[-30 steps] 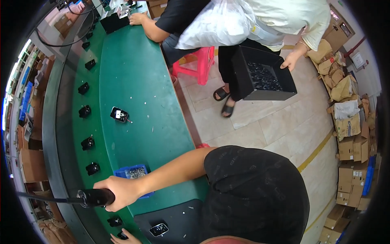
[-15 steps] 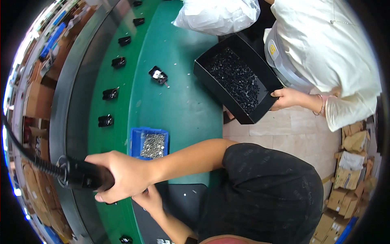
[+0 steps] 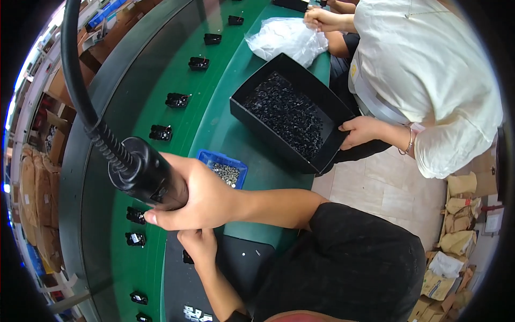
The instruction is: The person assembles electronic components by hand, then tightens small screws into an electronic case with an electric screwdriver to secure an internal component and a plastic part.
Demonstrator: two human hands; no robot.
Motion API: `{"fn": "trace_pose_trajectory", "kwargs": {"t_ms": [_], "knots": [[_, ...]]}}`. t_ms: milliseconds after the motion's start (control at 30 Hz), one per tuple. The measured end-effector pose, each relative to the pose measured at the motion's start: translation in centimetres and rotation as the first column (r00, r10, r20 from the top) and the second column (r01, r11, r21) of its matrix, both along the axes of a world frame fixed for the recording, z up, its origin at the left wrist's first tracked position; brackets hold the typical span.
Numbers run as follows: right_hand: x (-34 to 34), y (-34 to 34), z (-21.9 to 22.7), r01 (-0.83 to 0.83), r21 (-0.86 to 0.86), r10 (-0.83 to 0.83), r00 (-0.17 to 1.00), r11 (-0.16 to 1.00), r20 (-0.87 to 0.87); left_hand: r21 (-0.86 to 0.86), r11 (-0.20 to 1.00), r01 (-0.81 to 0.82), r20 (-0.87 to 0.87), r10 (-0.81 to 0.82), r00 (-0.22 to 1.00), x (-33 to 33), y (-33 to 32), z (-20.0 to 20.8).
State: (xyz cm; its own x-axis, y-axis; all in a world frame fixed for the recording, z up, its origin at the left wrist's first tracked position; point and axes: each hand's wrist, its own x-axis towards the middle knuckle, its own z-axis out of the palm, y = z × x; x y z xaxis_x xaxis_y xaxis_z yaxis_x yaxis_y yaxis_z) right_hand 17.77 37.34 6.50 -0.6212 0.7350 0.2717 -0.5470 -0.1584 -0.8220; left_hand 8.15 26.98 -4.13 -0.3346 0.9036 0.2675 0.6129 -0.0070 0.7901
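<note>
Our green worktop (image 3: 263, 173) carries a blue tray (image 3: 206, 156) at its left edge. Near it, our right hand (image 3: 206, 197) grips a corded black tool (image 3: 140, 167); our left hand (image 3: 199, 247), partly hidden, is over the black mat (image 3: 230, 265), whether holding anything we cannot tell.

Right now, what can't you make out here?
Head view:
Lower end of the corded black tool: hidden by the right hand.
Black piece beside the left hand: partly covered by that hand.
Small black bits in the open black box: too small to identify.
Dark box: cut off by the top edge.
</note>
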Motion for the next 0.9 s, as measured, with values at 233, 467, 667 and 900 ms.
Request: {"fn": "trace_pose_trajectory", "kwargs": {"t_ms": [233,467,667,900], "knots": [[1.0,1.0,0.1,0.223,0.267,-0.277,0.943,0.937,0.185,0.065,0.998,-0.014,-0.134,0.023,0.991,0.1,2.6,-1.2],[1.1,1.3,0.3,0.232,0.230,-0.276,0.944,0.945,0.180,0.045,0.999,0.003,-0.093,0.001,0.996,0.6,3.2,-0.2],[0.8,1.8,0.4,0.288,0.356,-0.359,0.921,0.889,0.152,0.095,0.995,-0.011,0.079,0.003,0.997,2.4,4.7,2.6],[0.7,1.6,0.5,0.269,0.257,-0.303,0.947,0.928,0.103,-0.133,0.986,0.102,-0.167,-0.123,0.978,0.0,2.8,0.6]]}}
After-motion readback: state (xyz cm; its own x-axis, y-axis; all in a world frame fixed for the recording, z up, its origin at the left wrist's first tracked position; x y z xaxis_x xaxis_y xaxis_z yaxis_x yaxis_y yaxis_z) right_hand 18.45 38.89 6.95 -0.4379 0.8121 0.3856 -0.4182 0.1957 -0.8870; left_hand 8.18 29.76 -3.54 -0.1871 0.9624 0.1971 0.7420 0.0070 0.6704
